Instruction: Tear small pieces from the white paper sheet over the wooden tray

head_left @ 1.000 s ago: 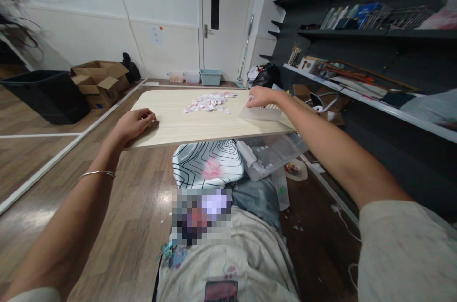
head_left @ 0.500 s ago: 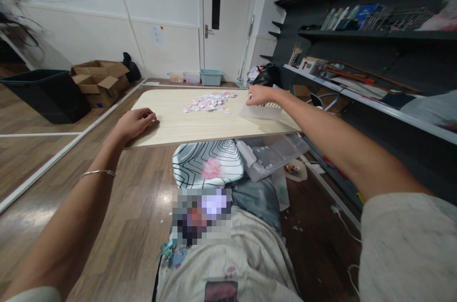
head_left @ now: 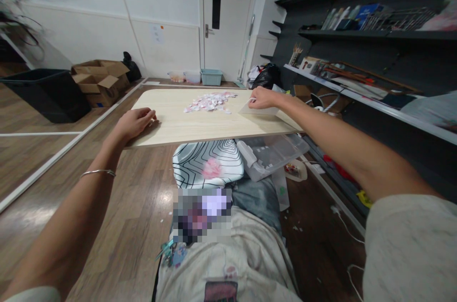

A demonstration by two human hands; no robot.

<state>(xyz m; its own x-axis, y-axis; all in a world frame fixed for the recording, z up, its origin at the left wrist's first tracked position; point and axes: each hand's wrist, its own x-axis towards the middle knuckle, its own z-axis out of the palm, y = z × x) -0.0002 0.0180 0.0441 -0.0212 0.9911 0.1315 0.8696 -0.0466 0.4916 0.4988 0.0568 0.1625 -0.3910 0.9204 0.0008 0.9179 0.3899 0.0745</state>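
A pale wooden tabletop (head_left: 171, 125) spans the view in front of me. On its left part rests my left hand (head_left: 137, 122), its fingers loosely bent and holding nothing I can see. A heap of small white and pink paper scraps (head_left: 210, 102) lies toward the far middle of the top. To the right of the heap, my right hand (head_left: 263, 98) is closed on the rim of a white plastic basket (head_left: 255, 111). The basket stands tilted on the tabletop, and my hand and forearm hide much of it.
Below the near edge are a patterned cushion (head_left: 193, 164) and a clear plastic bin (head_left: 267, 161). A blurred-out phone (head_left: 214, 204) lies on my lap. A black bin (head_left: 46, 95) and cardboard boxes (head_left: 103, 83) stand left on the floor. Dark shelving (head_left: 357, 37) lines the right side.
The basket has tipped, so its slotted side no longer shows. My right hand has shifted slightly to the right with it. My left hand stays put.
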